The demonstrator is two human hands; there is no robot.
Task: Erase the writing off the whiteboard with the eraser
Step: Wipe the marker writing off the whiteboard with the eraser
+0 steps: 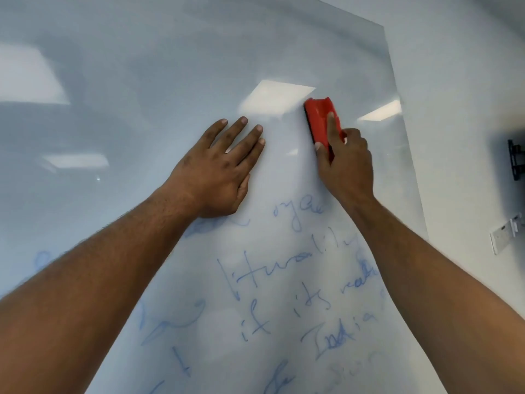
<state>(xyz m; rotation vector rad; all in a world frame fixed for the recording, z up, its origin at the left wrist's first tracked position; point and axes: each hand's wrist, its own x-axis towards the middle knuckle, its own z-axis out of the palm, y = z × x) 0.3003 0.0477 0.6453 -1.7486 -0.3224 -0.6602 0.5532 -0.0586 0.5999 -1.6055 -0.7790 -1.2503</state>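
A glossy whiteboard fills most of the view. Blue handwriting covers its lower middle and right part, between my two forearms. My right hand grips a red eraser with a dark felt edge and holds it against the board above the writing, index finger stretched along its back. My left hand lies flat on the board to the left of the eraser, fingers straight and spread. The board above and left of both hands shows no writing.
The whiteboard's right edge runs down beside the eraser, with plain wall beyond it. A dark bracket and a white wall fitting sit at the far right. Ceiling lights reflect on the board.
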